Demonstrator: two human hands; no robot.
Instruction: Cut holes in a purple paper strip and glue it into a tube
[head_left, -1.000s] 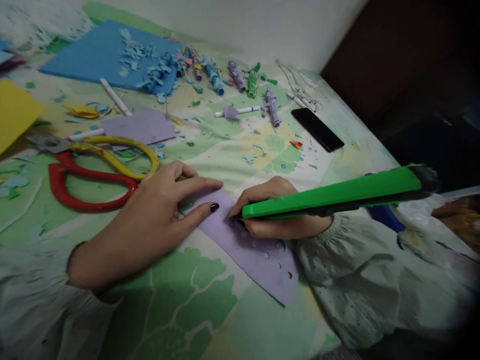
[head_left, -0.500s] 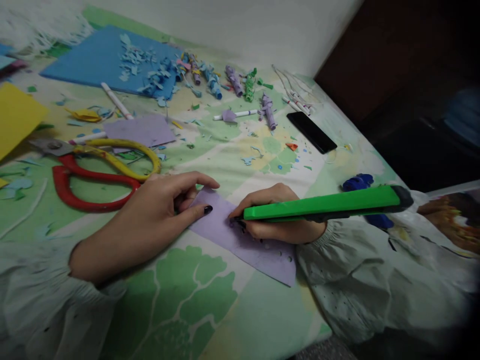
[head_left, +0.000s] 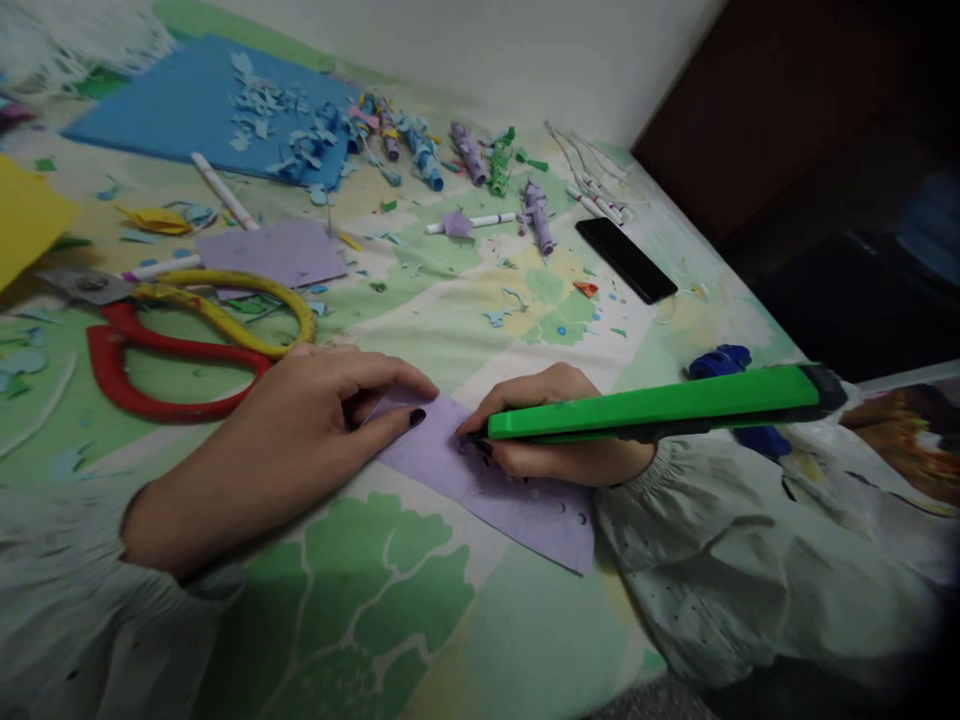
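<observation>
A purple sheet of paper (head_left: 442,440) lies on the table with small cut holes toward its right end. My left hand (head_left: 300,430) rests on the sheet's left end, thumb and forefinger stretched out and apart, the other fingers mostly hidden underneath. In a pen-like grip, my right hand (head_left: 547,415) is closed around a green utility knife (head_left: 652,405), whose black end points right. The knife's tip meets the paper near my fingertips; the blade itself is hidden. Scissors (head_left: 172,345) with one red and one yellow handle lie just beyond my left hand.
Behind are a blue foam sheet (head_left: 150,110) with paper scraps, rolled paper pieces (head_left: 420,155), white markers (head_left: 223,192), another purple sheet (head_left: 277,250) and a black phone (head_left: 626,260). A dark blue object (head_left: 720,362) sits beyond the knife. Yellow paper (head_left: 30,220) is at left.
The view has shifted slightly, so things at the left appear a little further left. The knife's rear end has swung slightly right and up; both hands stay on the purple sheet.
</observation>
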